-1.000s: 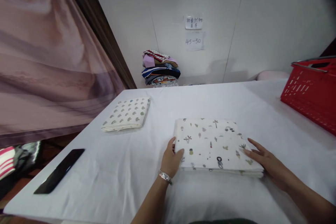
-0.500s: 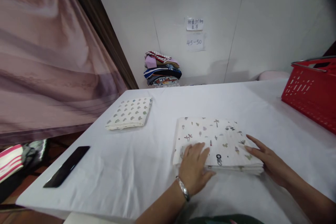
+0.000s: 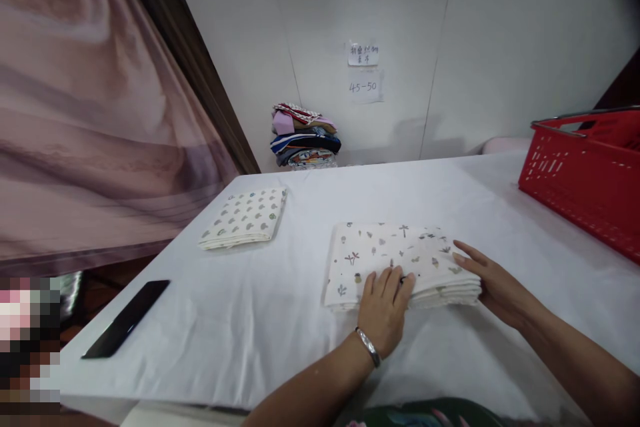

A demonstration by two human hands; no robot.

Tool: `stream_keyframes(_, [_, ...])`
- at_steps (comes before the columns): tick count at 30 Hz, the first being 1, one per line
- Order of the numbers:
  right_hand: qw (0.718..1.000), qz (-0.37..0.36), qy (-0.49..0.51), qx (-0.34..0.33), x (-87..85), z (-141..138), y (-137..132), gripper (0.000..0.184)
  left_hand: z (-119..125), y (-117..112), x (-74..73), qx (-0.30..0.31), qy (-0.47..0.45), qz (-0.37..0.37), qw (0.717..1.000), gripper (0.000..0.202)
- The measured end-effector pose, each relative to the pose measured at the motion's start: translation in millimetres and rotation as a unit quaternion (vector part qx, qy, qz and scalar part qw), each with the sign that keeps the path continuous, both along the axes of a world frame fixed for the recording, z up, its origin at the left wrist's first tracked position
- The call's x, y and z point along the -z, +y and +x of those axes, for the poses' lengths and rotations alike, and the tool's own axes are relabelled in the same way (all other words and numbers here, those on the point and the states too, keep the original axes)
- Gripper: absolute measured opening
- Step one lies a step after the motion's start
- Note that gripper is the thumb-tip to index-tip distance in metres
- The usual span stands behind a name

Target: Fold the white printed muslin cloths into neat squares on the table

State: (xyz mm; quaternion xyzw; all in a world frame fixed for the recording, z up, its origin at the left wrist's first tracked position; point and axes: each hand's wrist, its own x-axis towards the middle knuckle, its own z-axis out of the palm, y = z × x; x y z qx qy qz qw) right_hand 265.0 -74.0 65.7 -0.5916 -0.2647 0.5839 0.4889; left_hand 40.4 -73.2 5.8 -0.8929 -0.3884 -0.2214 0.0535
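Note:
A folded white cloth (image 3: 385,250) printed with small plants and figures lies in front of me on the white table (image 3: 250,320). My left hand (image 3: 384,310), with a silver bracelet on its wrist, rests flat on the cloth's near edge, fingers together and stretched out. My right hand (image 3: 493,283) lies open against the cloth's right end, fingers extended over its corner. Neither hand grips the cloth. A second folded cloth (image 3: 245,217) with a dotted leaf print lies at the table's far left.
A black phone (image 3: 126,318) lies near the table's left edge. A red plastic basket (image 3: 585,180) stands at the right. A stack of folded colourful fabrics (image 3: 304,137) sits by the wall, under two paper notes (image 3: 364,70). A pink curtain (image 3: 90,107) hangs at the left.
My left hand moved from the cloth's left edge round to its near edge and now lies on top. The right hand stayed at the right end.

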Motion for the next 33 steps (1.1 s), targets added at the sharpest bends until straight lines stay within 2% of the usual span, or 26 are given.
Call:
stream_keyframes(8, [1.0,0.019,0.002,0.004,-8.9,-1,4,0.07,1,8,-8.5,0.006,-0.023,0.016,1.0,0.062])
stream_keyframes(14, [1.0,0.017,0.012,-0.002,-9.5,-2,6,0.068,8,3,-5.1,-0.002,-0.021,0.031,0.999,0.062])
stream_keyframes(19, [1.0,0.024,0.015,-0.005,-12.1,-1,8,0.066,11,8,-12.7,-0.001,-0.032,-0.013,0.999,0.064])
stream_keyframes(23, [0.998,0.053,0.036,-0.003,-14.1,1,12,0.06,6,22,-38.6,-0.005,-0.07,-0.109,0.992,0.064])
stream_keyframes(27, [0.99,0.116,0.08,-0.006,-12.2,2,13,0.056,0,43,-81.2,-0.038,-0.155,-0.182,0.97,0.054])
stream_keyframes(30, [0.988,0.139,0.06,0.037,-2.2,4,9,0.058,-4,60,-115.7,-0.037,-0.221,-0.232,0.946,0.042])
stream_keyframes(33, [0.988,0.135,0.016,0.07,15.7,6,4,0.061,-6,75,-144.8,-0.005,-0.301,-0.269,0.915,0.032])
